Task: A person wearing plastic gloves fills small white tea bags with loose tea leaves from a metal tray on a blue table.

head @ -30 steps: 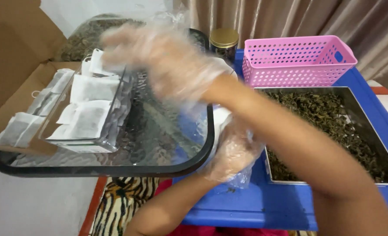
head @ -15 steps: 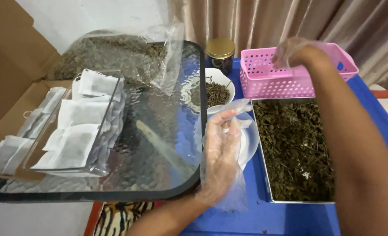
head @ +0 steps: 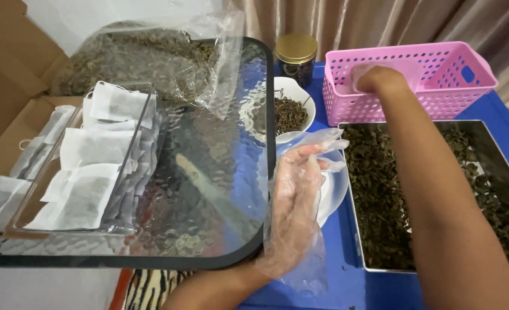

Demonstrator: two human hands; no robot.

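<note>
The right hand [head: 375,77] is being dipped into the pink basket [head: 438,63]; its fingers are hidden, so their grip cannot be told. The gloved left hand [head: 297,198] is being held open and empty above the white plate [head: 336,189].

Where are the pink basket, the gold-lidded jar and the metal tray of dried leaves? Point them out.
pink basket [head: 438,92], head view, front wall.
gold-lidded jar [head: 296,47], head view, lid top.
metal tray [head: 353,195], head view, left rim.

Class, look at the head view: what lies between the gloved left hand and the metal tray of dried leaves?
In the head view, only a white plate lies between the left hand and the metal tray.
</note>
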